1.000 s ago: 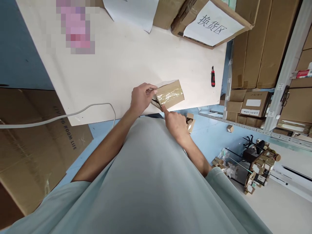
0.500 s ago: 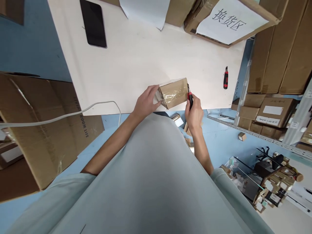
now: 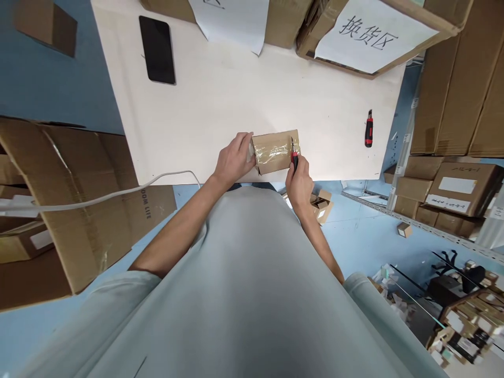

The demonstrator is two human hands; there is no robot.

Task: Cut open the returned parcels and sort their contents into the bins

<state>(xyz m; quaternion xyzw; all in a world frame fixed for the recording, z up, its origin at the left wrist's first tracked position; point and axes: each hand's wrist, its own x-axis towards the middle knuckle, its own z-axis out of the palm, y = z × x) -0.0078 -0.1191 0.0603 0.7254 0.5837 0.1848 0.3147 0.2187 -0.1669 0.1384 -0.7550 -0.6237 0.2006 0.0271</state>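
One small cardboard box (image 3: 271, 152) lies at the near edge of the white table (image 3: 220, 100), a strip of shiny clear tape across its upper face. Two hands are at it. The left hand (image 3: 235, 160) holds its left end, fingers toward the far corner and thumb nearer the body. The right hand (image 3: 300, 184) is closed round one red-and-black utility knife (image 3: 295, 157), whose blade lies over the box's right end; whether it touches the cardboard cannot be told. A second utility knife (image 3: 369, 130) lies on the table, well to the right. One black smartphone (image 3: 157, 50) lies near the far left. Along the far side stand two cartons, each bearing one white paper sheet: a left sheet (image 3: 236, 23) and a right sheet (image 3: 370, 34) with three handwritten characters.
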